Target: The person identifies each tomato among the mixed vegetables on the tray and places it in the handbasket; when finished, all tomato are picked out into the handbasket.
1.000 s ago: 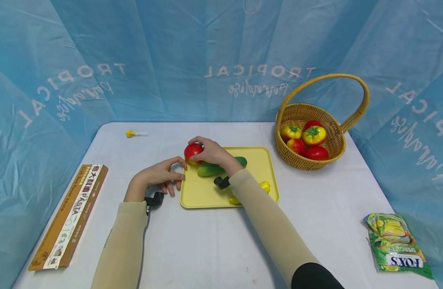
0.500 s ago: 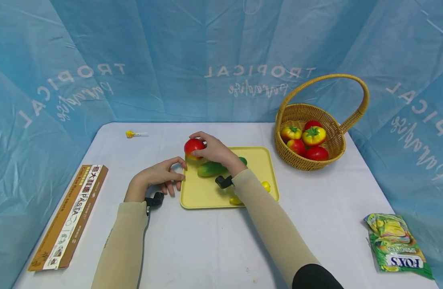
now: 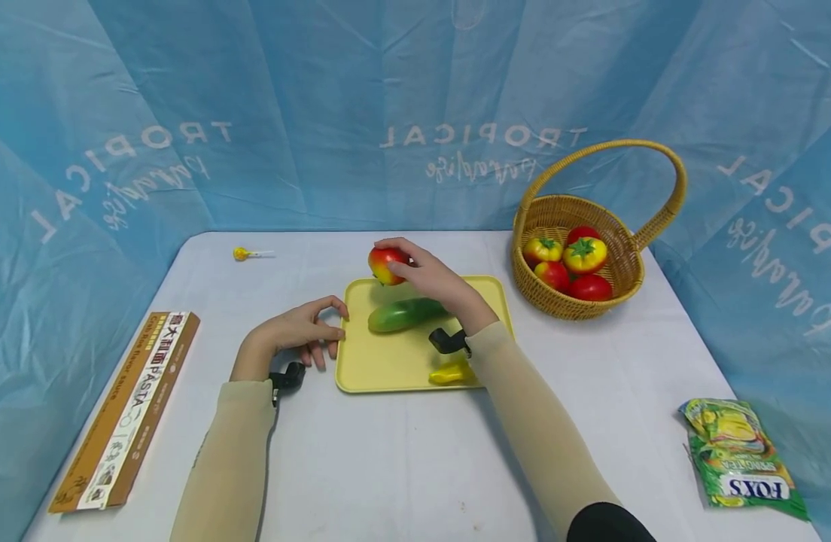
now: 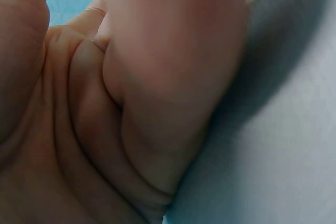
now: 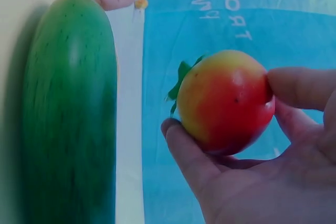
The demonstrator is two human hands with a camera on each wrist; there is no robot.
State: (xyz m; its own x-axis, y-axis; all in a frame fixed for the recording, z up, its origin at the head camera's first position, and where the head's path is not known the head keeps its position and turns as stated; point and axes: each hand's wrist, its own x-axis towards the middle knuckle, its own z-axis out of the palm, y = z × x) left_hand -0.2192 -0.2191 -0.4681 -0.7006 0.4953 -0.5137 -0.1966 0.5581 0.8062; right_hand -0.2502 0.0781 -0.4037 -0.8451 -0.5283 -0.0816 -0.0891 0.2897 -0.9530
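In the head view, my right hand (image 3: 436, 278) holds a red and yellow tomato (image 3: 383, 265) above the tray's far edge. Thumb and fingers grip its sides, and green leaves show at its stem end in the right wrist view, where the tomato (image 5: 226, 103) is seen whole. Below lies a green cucumber (image 3: 405, 314) on the yellow tray (image 3: 382, 369). A yellow, pepper-like piece (image 3: 451, 372) lies near the tray's front edge, partly behind the right forearm. My left hand (image 3: 300, 329) rests at the tray's left rim, fingers loosely bent, thumb and index tips by the rim.
At the back right stands a wicker basket (image 3: 558, 302) with a tall handle and several red and yellow tomatoes. A pasta box (image 3: 124, 414) lies left, a yellow lollipop (image 3: 241, 254) back left, and a green FOX'S bag (image 3: 744, 455) front right. A blue curtain (image 3: 334, 113) hangs behind.
My right hand has lifted the tomato from the tray's far left corner and moved it up and right, turning it so its leaves show. The left hand stays put.
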